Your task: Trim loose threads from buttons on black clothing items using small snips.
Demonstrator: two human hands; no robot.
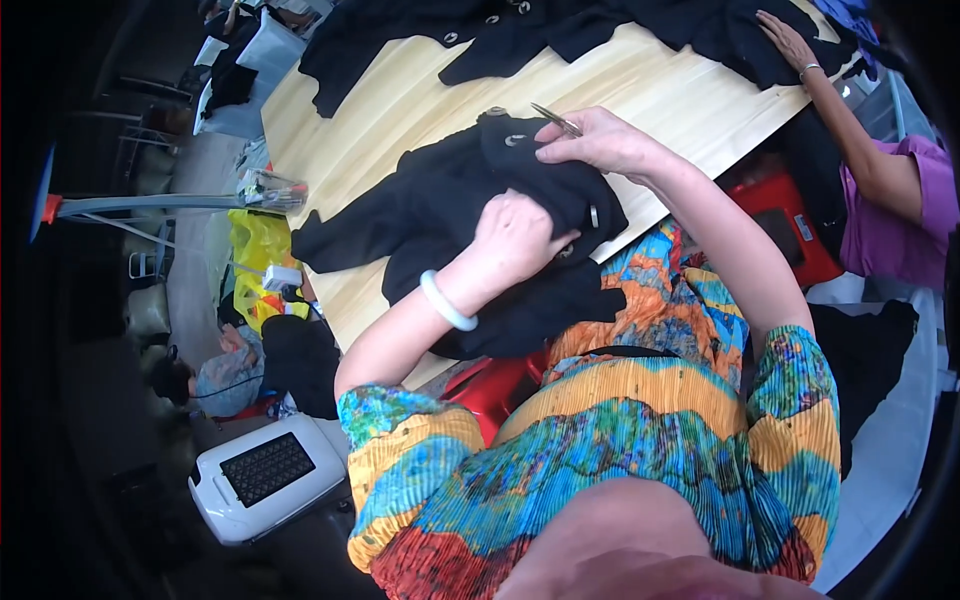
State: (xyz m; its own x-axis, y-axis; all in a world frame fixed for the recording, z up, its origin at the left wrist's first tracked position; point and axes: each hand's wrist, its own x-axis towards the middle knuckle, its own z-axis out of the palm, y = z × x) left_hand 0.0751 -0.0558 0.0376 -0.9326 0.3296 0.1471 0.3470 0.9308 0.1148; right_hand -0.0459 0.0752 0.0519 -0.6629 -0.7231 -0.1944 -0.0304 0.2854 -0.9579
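A black knit garment [420, 215] lies bunched on the wooden table in front of me, with part of it hanging over the near edge. My left hand [512, 235], a pale bangle on its wrist, is closed on the garment's cloth. Just right of it, my right hand [605, 140] grips metal thread snips [556, 119], their points up and to the left, above the garment's upper edge. A round metal ring or button [515, 141] shows on the cloth below the snips. Near the right edge of the garment sits a small white tag [593, 216].
More black garments [570, 35] cover the far side of the wooden table [390, 95]. A co-worker's hand [788, 42] rests on them at right. A clear container [270, 190] and yellow bag [255, 255] are at left; a white plastic case [265, 475] stands lower left.
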